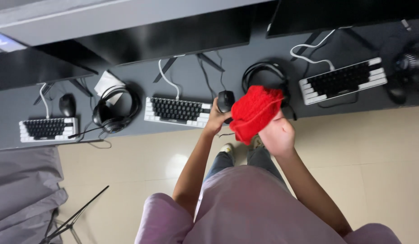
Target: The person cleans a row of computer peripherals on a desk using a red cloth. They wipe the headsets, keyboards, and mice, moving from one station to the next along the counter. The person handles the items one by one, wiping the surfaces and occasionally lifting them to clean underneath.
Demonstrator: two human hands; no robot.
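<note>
Red cloth is bunched in our right hand, gripped tight and held just above the surface's front edge, in front of a black headset. Our left hand is closed around a black mouse right beside the middle keyboard. By our judgement the wiping is under way at this middle spot; the left keyboard, left headset and right keyboard look untouched so far. No labels are readable; a white folded packet lies behind the left headset, toward the back edge.
</note>
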